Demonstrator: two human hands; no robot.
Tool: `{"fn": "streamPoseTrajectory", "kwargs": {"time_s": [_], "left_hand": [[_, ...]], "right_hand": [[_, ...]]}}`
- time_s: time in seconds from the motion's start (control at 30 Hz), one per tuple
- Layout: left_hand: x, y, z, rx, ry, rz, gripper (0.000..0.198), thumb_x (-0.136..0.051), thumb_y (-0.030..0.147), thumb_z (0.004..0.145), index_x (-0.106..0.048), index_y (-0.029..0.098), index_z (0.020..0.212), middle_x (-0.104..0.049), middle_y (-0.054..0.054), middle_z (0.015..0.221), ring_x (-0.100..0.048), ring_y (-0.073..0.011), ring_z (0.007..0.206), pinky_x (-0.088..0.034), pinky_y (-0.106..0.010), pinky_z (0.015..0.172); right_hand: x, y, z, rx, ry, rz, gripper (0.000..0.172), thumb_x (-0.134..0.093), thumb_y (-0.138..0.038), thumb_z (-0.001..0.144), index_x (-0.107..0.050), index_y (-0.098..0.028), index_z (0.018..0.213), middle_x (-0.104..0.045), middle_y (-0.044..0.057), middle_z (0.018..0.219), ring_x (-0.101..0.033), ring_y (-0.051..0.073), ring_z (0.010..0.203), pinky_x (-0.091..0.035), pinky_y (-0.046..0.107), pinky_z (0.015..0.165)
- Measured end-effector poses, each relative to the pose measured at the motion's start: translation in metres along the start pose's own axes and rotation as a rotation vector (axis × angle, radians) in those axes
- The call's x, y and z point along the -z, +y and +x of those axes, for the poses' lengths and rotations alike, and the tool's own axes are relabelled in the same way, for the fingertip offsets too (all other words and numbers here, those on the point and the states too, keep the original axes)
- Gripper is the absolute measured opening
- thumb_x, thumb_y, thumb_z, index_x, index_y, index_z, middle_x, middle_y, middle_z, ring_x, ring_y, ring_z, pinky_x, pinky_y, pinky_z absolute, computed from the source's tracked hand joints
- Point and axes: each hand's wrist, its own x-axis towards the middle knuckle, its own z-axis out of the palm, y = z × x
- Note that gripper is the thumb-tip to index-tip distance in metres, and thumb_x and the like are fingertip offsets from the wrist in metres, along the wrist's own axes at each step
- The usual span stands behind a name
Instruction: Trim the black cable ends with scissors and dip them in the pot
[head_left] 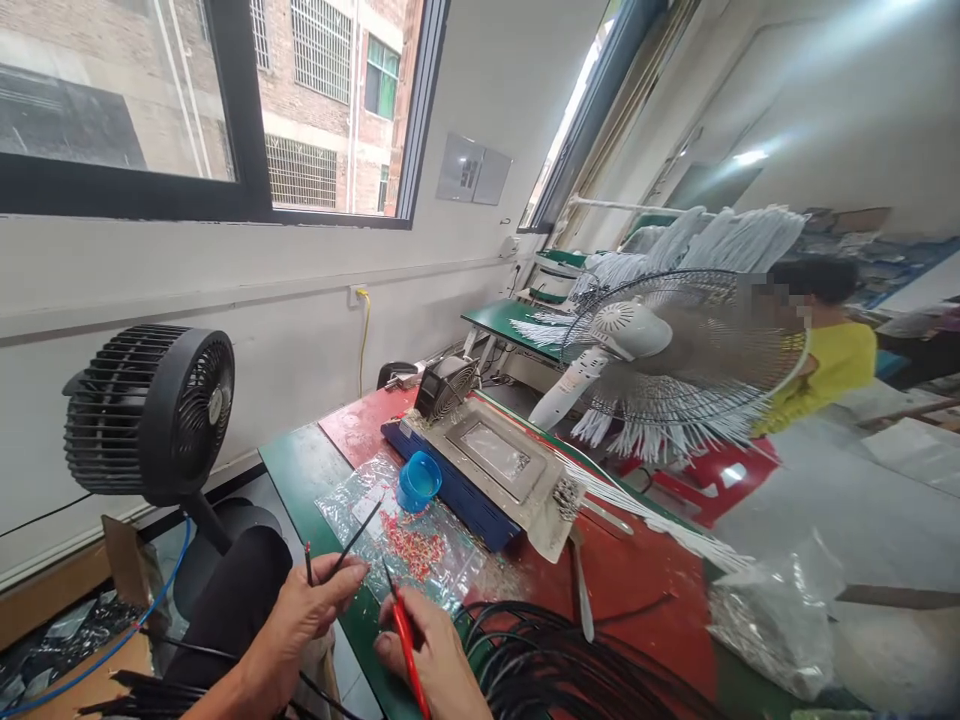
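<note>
The black cable (358, 533) lay pinched between the fingers of the left hand (311, 602), slanting toward one o'clock, while the right hand (436, 650), farther off, grasped a red-handled tool (405, 640), its tip six o'clock from the cable's end.

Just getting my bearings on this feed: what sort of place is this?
Probably a small cable workshop: a coil of black cable lies on the workbench, loose coloured bits sit beside a blue cup, and bundles of white strands show farther back.
</note>
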Motion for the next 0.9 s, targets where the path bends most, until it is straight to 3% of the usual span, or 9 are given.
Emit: {"fn": "streamPoseTrajectory", "kwargs": {"time_s": [0.23, 0.5, 0.77, 0.9], "left_hand": [[0.000, -0.009, 0.004, -0.045, 0.018, 0.028, 0.040, -0.071, 0.051, 0.059, -0.069, 0.015, 0.075, -0.032, 0.006, 0.049, -0.021, -0.0094, 0.047, -0.018, -0.023, 0.043], [0.000, -0.019, 0.011, -0.097, 0.027, 0.034, 0.036, -0.072, 0.048, 0.061, -0.070, 0.015, 0.074, -0.041, 0.004, 0.051, -0.026, -0.0093, 0.048, -0.019, -0.023, 0.043], [-0.004, -0.022, 0.017, -0.042, 0.034, 0.035, 0.043, -0.071, 0.053, 0.058, -0.068, 0.013, 0.075, -0.035, 0.005, 0.049, -0.018, -0.0072, 0.043, -0.009, -0.025, 0.042], [-0.004, -0.029, 0.018, 0.030, -0.075, -0.050, 0.053, -0.074, 0.055, 0.053, -0.068, 0.012, 0.084, -0.035, 0.006, 0.049, -0.016, -0.0065, 0.042, -0.008, -0.025, 0.043]], "right_hand": [[-0.009, -0.001, 0.000, -0.013, -0.020, -0.156, 0.045, -0.041, -0.058, 0.078, -0.045, -0.017, 0.060, -0.043, -0.002, 0.060, -0.040, 0.013, 0.059, -0.025, 0.022, 0.053], [-0.010, 0.001, -0.001, -0.044, 0.013, -0.149, 0.044, -0.047, -0.051, 0.079, -0.033, -0.017, 0.054, -0.032, -0.004, 0.055, -0.032, 0.009, 0.054, -0.016, 0.023, 0.050], [-0.017, 0.015, 0.002, -0.093, 0.068, 0.068, 0.050, -0.049, -0.056, 0.077, -0.033, -0.017, 0.049, -0.027, -0.004, 0.051, -0.027, 0.007, 0.048, -0.015, 0.022, 0.044], [-0.020, 0.020, 0.006, -0.191, 0.115, 0.381, 0.052, -0.047, -0.066, 0.073, -0.044, -0.017, 0.053, -0.033, -0.005, 0.041, -0.030, 0.007, 0.038, -0.019, 0.020, 0.038]]}}
